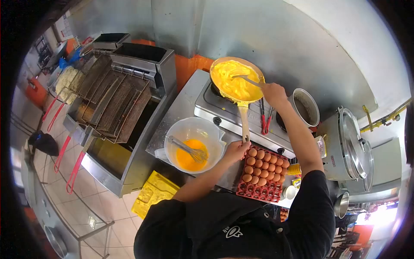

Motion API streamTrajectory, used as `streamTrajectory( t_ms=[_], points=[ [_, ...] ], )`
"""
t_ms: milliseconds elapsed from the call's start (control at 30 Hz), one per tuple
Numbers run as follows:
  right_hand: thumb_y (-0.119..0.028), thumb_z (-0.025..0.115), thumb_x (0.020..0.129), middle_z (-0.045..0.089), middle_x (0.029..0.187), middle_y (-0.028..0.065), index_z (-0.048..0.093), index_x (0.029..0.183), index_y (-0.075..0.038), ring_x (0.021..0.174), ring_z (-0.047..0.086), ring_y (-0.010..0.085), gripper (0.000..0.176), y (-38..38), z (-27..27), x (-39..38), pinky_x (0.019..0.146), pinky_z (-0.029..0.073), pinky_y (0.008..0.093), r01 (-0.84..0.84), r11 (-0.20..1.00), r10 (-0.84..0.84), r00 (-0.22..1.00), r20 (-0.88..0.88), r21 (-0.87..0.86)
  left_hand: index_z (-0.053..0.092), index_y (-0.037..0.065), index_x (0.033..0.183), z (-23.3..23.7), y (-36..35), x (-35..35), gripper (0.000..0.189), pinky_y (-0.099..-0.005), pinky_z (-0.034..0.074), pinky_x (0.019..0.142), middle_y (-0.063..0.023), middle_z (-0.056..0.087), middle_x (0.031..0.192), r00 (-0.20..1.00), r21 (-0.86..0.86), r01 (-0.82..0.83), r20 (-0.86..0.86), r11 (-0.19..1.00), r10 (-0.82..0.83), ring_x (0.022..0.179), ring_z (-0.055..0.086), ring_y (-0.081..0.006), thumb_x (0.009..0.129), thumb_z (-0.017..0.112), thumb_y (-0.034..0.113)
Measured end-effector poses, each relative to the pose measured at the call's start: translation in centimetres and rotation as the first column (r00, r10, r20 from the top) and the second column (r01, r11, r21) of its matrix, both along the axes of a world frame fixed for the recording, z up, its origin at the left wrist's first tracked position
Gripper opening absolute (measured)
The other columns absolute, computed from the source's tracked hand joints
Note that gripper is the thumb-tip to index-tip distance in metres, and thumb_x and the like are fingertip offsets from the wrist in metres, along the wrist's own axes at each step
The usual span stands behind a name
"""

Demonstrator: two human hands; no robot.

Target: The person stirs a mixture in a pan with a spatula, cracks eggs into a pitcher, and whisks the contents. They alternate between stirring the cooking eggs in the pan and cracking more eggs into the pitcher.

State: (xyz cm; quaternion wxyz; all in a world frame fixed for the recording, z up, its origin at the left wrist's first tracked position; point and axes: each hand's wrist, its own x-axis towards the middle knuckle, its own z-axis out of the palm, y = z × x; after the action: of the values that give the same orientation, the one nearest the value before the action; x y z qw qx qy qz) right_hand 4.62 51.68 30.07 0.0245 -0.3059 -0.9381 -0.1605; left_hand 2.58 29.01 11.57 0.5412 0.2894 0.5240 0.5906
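A frying pan full of yellow beaten egg sits on the gas stove, its pale handle pointing toward me. My left hand grips the end of that handle. Over the pan's right rim, my right hand holds a metal utensil whose tip rests in the egg. A white mixing bowl with orange egg mix and a whisk stands left of my left hand. A red tray of brown eggs lies just right of it.
A deep fryer with several wire baskets fills the left side. Red-handled tongs lie on the stove. A pot and a large steel lidded vessel stand at the right. A yellow mat lies on the tiled floor.
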Motion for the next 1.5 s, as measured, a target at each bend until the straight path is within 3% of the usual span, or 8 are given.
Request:
streamTrajectory(
  t_ms=[200, 367, 700, 900, 1067, 1267, 1367, 1500],
  points=[
    [-0.022, 0.051, 0.091, 0.069, 0.084, 0.0142, 0.069, 0.092, -0.009, 0.076, 0.069, 0.0308, 0.022, -3.3, 9.2, 2.1, 0.066, 0.055, 0.0445, 0.027, 0.995, -0.022, 0.999, -0.043, 0.098, 0.064, 0.002, 0.081, -1.1, 0.5, 0.2, 0.036, -0.0233, 0.040, 0.043, 0.0001, 0.055, 0.061, 0.998, 0.022, 0.006, 0.055, 1.000, -0.007, 0.048, 0.050, -0.0077, 0.092, 0.060, 0.036],
    [-0.018, 0.059, 0.085, 0.070, 0.082, 0.0112, 0.071, 0.083, -0.010, 0.079, 0.068, 0.0294, 0.015, -3.4, 12.1, 2.4, 0.067, 0.054, 0.0423, -0.095, 0.978, 0.040, 0.959, 0.282, 0.187, 0.063, 0.002, 0.078, -0.7, 0.5, 0.7, 0.036, -0.0226, 0.040, 0.044, 0.0000, 0.055, 0.061, 0.995, 0.050, -0.032, 0.091, 0.998, 0.027, 0.050, 0.050, -0.0072, 0.093, 0.060, 0.036],
    [-0.015, 0.058, 0.085, 0.071, 0.089, 0.0072, 0.071, 0.089, -0.012, 0.086, 0.069, 0.0263, 0.014, 4.5, 5.4, -1.0, 0.070, 0.056, 0.0385, -0.007, 0.980, -0.061, 0.941, 0.332, 0.200, 0.062, 0.003, 0.076, 1.3, -0.4, 1.4, 0.036, -0.0222, 0.040, 0.044, -0.0003, 0.054, 0.061, 0.978, 0.003, -0.127, 0.170, 0.992, 0.124, 0.049, 0.050, -0.0074, 0.092, 0.061, 0.035],
    [-0.016, 0.053, 0.090, 0.068, 0.086, 0.0089, 0.065, 0.113, -0.021, 0.084, 0.068, 0.0271, 0.027, 7.3, 3.0, -0.9, 0.070, 0.055, 0.0398, -0.103, 0.968, 0.033, 0.955, 0.294, 0.227, 0.062, 0.002, 0.077, 0.3, 0.2, 1.2, 0.037, -0.0223, 0.040, 0.044, -0.0004, 0.055, 0.062, 0.992, -0.048, -0.070, 0.101, 0.996, 0.075, 0.049, 0.050, -0.0076, 0.092, 0.061, 0.036],
    [-0.023, 0.053, 0.089, 0.069, 0.090, 0.0139, 0.067, 0.100, -0.013, 0.088, 0.067, 0.0307, 0.021, 4.9, 5.6, 0.6, 0.073, 0.054, 0.0462, -0.100, 0.994, 0.102, 0.993, -0.055, 0.037, 0.062, 0.002, 0.077, -0.2, 0.2, 1.0, 0.038, -0.0225, 0.040, 0.044, -0.0007, 0.055, 0.062, 0.990, -0.022, -0.054, 0.126, 0.998, 0.056, 0.049, 0.050, -0.0075, 0.092, 0.060, 0.037],
    [-0.024, 0.048, 0.089, 0.068, 0.096, 0.0153, 0.068, 0.100, -0.011, 0.092, 0.065, 0.0359, 0.026, 5.8, 6.1, 0.2, 0.080, 0.052, 0.0473, 0.186, 0.982, -0.186, 0.982, 0.026, 0.017, 0.062, 0.001, 0.078, -0.1, 0.4, 1.1, 0.036, -0.0229, 0.041, 0.044, -0.0013, 0.056, 0.061, 0.995, -0.015, -0.072, 0.063, 0.997, 0.072, 0.049, 0.051, -0.0079, 0.092, 0.059, 0.034],
    [-0.024, 0.047, 0.089, 0.067, 0.095, 0.0175, 0.068, 0.096, -0.009, 0.092, 0.064, 0.0369, 0.027, 9.8, 3.0, -0.6, 0.078, 0.051, 0.0470, 0.080, 0.988, -0.099, 0.985, -0.142, -0.132, 0.063, 0.001, 0.078, -0.5, 0.4, 0.9, 0.035, -0.0233, 0.041, 0.044, -0.0015, 0.057, 0.061, 0.997, -0.023, -0.063, 0.049, 0.998, 0.064, 0.049, 0.052, -0.0083, 0.092, 0.059, 0.033],
    [-0.026, 0.047, 0.089, 0.066, 0.092, 0.0190, 0.069, 0.093, -0.007, 0.089, 0.064, 0.0374, 0.029, 10.9, 1.1, -2.6, 0.076, 0.050, 0.0475, 0.059, 0.922, -0.113, 0.986, -0.121, -0.382, 0.064, 0.001, 0.081, 0.1, 0.2, 0.4, 0.035, -0.0239, 0.042, 0.045, -0.0015, 0.057, 0.061, 0.998, -0.035, -0.057, -0.036, 0.998, 0.056, 0.049, 0.053, -0.0087, 0.092, 0.059, 0.034]
  ],
)
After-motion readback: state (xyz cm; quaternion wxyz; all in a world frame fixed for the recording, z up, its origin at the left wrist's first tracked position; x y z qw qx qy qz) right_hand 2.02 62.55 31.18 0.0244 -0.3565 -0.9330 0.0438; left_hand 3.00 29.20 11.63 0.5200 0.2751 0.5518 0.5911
